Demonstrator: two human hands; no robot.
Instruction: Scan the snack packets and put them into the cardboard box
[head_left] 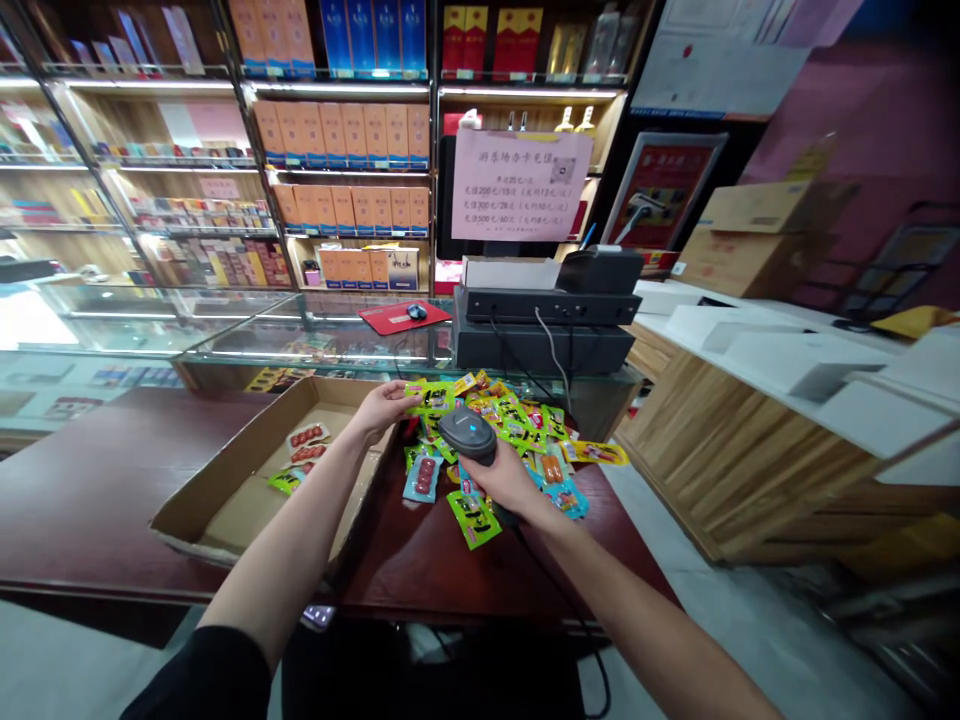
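My left hand point(381, 408) pinches the edge of a green snack packet point(429, 397) near the right rim of a shallow cardboard box point(225, 455). Wrapped around the handle of a dark barcode scanner point(468, 434), my right hand point(504, 474) holds it over the snacks, its head close to that packet. A blue light shows on its top. Beneath both lies a heap of small packets point(517, 418), mostly green and yellow. Nearer me are a blue packet with red pieces point(422, 480) and a loose green packet point(473, 519). Several packets point(307, 436) lie inside the box.
Behind the heap stand a glass counter point(337, 330) and a black cash drawer point(540, 345). A red mouse pad point(390, 318) with a mouse point(417, 312) lies on the glass. The scanner's cable point(559, 580) hangs over the table's front edge. Wooden cabinets point(712, 440) stand right.
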